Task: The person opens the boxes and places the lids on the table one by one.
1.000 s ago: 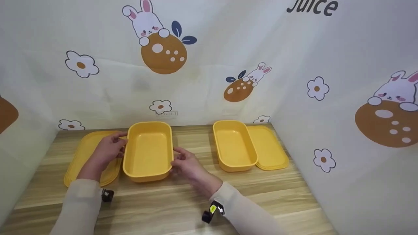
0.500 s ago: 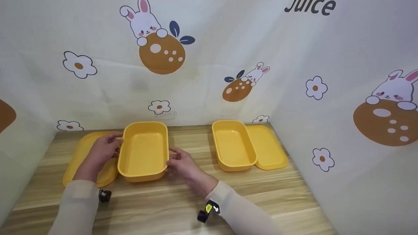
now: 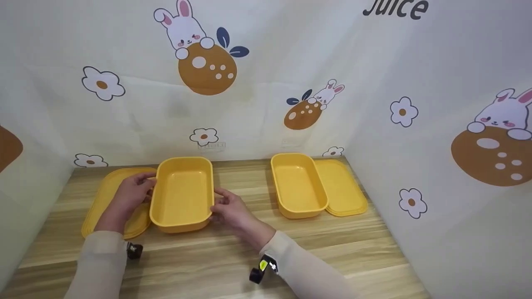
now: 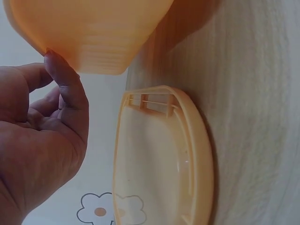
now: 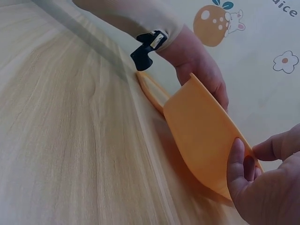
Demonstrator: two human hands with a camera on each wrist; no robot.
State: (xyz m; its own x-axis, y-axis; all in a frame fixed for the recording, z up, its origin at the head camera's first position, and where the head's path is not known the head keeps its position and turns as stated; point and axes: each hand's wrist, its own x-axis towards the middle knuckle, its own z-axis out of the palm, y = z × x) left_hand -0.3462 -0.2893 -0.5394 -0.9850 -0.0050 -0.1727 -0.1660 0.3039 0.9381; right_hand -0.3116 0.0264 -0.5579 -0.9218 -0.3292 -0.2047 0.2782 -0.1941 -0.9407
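Observation:
A deep yellow rectangular food container (image 3: 181, 195) with rounded corners stands upright at left of centre, between both hands. My left hand (image 3: 133, 193) holds its left wall near the rim; the left wrist view shows a digit against the container side (image 4: 93, 33). On the opposite wall, my right hand (image 3: 232, 209) pinches the rim, thumb outside in the right wrist view. Beneath my left hand lies a yellow lid (image 3: 97, 207) on the wooden table, its raised edge (image 4: 204, 159) facing up. The container's right-wrist-view side (image 5: 197, 136) casts a shadow on the table.
A second yellow container (image 3: 297, 187) stands to the right, partly overlapping another yellow lid (image 3: 345, 189) beside it. Behind the wooden table (image 3: 208, 265) hangs a pale cloth backdrop (image 3: 257, 62) with rabbit and flower prints, which also runs along the sides.
Both hands have moved the held container slightly left, closer over the left lid, mostly in the first half second. The second container and both lids stay in place.

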